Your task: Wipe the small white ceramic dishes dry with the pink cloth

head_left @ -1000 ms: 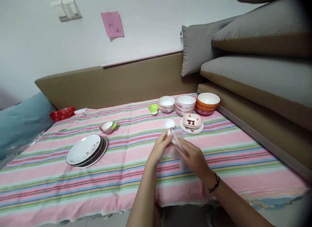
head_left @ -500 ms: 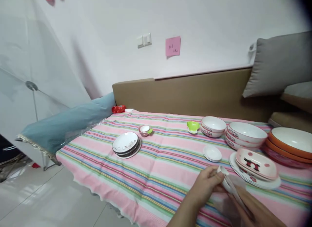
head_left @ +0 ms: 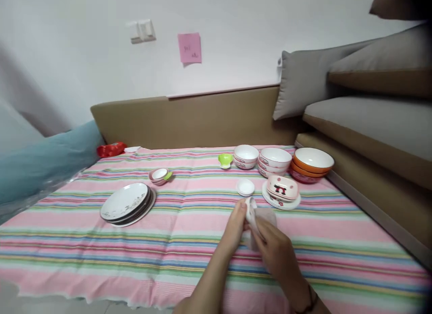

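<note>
My left hand [head_left: 235,230] pinches the rim of a small white dish [head_left: 250,210], held on edge above the striped cloth. My right hand [head_left: 275,248] presses a pale cloth [head_left: 266,217] against that dish. Both hands hover over the near middle of the table. Just beyond them lie a small white saucer [head_left: 245,187] and a pink patterned dish on a white plate [head_left: 281,190].
A stack of dark-rimmed plates [head_left: 126,203] sits at the left. Small pink and green dishes [head_left: 159,175], a green dish [head_left: 225,159], white bowls [head_left: 246,155] and orange bowls [head_left: 312,163] line the back. Sofa cushions [head_left: 367,120] rise at the right; a blue pillow [head_left: 47,159] lies left.
The camera swung left and then back right. My hands kept the small dish and cloth throughout, still rubbing it above the striped cloth.
</note>
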The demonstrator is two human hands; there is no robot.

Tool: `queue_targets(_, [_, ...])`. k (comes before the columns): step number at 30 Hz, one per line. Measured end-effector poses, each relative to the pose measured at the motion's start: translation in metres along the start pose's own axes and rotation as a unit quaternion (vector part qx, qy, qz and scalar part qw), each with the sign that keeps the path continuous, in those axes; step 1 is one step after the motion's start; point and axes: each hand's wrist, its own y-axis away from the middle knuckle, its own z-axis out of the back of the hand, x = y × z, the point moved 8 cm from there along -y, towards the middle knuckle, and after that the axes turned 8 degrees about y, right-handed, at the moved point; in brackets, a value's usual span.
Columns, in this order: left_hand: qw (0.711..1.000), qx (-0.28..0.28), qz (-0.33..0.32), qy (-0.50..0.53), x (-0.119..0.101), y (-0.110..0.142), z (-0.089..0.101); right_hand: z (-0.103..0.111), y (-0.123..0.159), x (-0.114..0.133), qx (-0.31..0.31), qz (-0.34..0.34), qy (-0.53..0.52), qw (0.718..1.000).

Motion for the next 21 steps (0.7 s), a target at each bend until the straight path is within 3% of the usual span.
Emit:
queue_targets(3, [0.998, -0.050, 0.039, -0.023, 0.007, -0.005, 0.010, -0.007, -0.003, 0.009, 0.021, 0.054, 0.022, 0.998])
queue_targets(5, [0.997, -0.042, 0.038, -0.049, 0.002, -0.005, 0.011, -0.010, -0.003, 0.006, 0.023, 0.048, 0.039, 0.998])
queue_targets(10, [0.991, 0.115, 0.055, -0.050, -0.016, 0.009, -0.013, -0.002, 0.001, -0.006, -0.018, -0.011, 0.034, 0.999])
queue_targets(12, [0.990, 0.131, 0.034, -0.045, -0.025, 0.011, -0.015, 0.003, 0.001, -0.007, -0.017, -0.022, 0.003, 1.000])
queue_targets(17, [0.997, 0.066, 0.035, -0.025, -0.020, 0.004, -0.003, 0.009, -0.007, -0.004, 0.004, -0.032, -0.102, 0.994])
queue_targets(21, [0.997, 0.030, 0.045, -0.057, -0.016, 0.002, 0.004, 0.002, -0.006, -0.005, 0.031, 0.005, -0.048, 0.998])
